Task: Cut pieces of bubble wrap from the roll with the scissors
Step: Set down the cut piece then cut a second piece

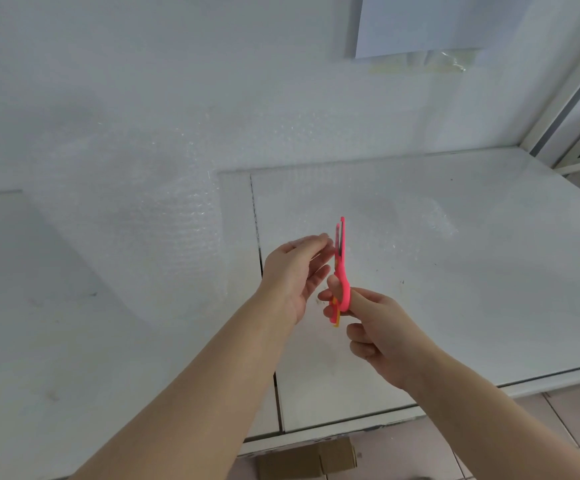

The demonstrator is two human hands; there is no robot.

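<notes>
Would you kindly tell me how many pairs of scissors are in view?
1. The pink scissors are gripped by the right hand, just right of the left hand, above the white table. The bubble wrap may hide others.

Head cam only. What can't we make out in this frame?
Bubble wrap: clear film on the white table; its edges and any roll cannot be traced in the head view.
Left hand: fingertips blurred beside the blades; whether it pinches wrap is unclear.
Scissors: seen edge-on; handle loops partly hidden by the right hand.
Cardboard box: cut off by the bottom edge, partly under the table.
</notes>
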